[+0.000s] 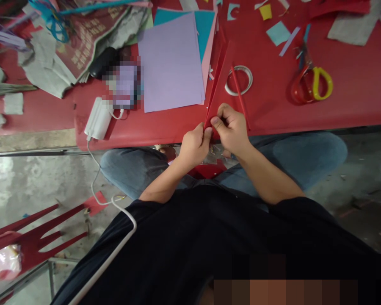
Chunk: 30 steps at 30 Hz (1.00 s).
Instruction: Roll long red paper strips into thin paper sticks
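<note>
A folded strip of red paper (216, 80) slants up and away from my two hands, above the front edge of the red table (279, 114). My left hand (196, 143) pinches its lower end between thumb and fingers. Close on the right, my right hand (230, 127) is closed with thumb against forefinger at the same end of the paper. Just beyond my right hand lies a roll of tape (249, 80), with a thin red stick (240, 96) across it.
Purple sheets (173, 63) lie over blue and pink ones. Scissors (322, 84) rest at the right. On the left are a white power bank (98, 120) with a cable, a dark case (104, 62) and crumpled newspaper (47, 63).
</note>
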{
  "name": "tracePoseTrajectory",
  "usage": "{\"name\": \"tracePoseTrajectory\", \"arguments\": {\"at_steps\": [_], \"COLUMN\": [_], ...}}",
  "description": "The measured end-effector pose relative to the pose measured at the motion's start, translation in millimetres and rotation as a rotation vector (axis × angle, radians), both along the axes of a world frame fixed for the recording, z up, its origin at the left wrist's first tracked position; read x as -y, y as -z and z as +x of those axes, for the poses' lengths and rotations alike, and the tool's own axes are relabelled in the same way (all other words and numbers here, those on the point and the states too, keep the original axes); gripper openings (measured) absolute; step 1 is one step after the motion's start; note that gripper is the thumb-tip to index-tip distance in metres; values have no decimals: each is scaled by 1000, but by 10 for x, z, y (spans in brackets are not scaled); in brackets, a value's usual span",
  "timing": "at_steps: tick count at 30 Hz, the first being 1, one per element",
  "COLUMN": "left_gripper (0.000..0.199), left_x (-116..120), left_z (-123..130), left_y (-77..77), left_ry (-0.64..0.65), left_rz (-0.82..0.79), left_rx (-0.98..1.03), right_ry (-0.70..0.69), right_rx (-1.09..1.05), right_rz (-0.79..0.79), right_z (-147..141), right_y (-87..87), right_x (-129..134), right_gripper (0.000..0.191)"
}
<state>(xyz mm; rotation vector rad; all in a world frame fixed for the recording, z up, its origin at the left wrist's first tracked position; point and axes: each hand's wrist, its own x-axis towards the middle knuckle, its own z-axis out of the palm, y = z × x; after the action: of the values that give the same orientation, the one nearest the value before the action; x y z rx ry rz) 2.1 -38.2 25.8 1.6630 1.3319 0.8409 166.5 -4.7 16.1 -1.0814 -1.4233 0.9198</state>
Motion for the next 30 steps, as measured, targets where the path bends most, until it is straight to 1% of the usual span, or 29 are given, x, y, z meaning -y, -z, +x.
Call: {"name": "tracePoseTrajectory", "arguments": {"at_steps": [2, 3, 4, 6, 8, 10, 12, 15, 17, 20, 23, 26, 30], "left_gripper": [42, 40, 40, 44, 46, 48, 52, 54, 54, 54, 56, 54, 52], "left_x": [-13, -31, -57, -125, -190, -228, -233, -220, -230, -287, -359, -394, -403], "left_z": [-21, -36, -53, -85, -104, -99, -79, -53, -62, -122, -207, -260, -272], "left_y": [-15, -25, -36, -52, -59, -59, -55, -46, -36, -16, -4, -16, -53], "left_ry": [-59, -76, -78, -34, 62, 114, 69, -46, -90, -146, -216, -280, -316], "left_rz": [109, 161, 204, 276, 260, 185, 132, 159, 178, 192, 255, 320, 346], "left_rx": [-17, 9, 54, 159, 252, 326, 350, 275, 217, 204, 157, 99, 133], "right_ry": [-8, -21, -43, -109, -178, -225, -247, -256, -264, -282, -284, -275, -286], "right_rx": [30, 41, 48, 60, 84, 93, 40, -170, -298, -397, -382, -315, -265], "right_rz": [51, 68, 79, 76, 30, -39, -108, -196, -279, -439, -517, -513, -485], "right_z": [8, 11, 14, 19, 13, -15, -80, -227, -324, -416, -445, -447, -451], "right_y": [-21, -39, -60, -101, -119, -102, -53, 37, 78, 93, 58, -14, -90], "right_x": [7, 16, 28, 62, 100, 131, 148, 157, 169, 208, 261, 306, 343], "right_gripper": [47, 47, 46, 43, 39, 39, 42, 46, 50, 56, 61, 62, 62]}}
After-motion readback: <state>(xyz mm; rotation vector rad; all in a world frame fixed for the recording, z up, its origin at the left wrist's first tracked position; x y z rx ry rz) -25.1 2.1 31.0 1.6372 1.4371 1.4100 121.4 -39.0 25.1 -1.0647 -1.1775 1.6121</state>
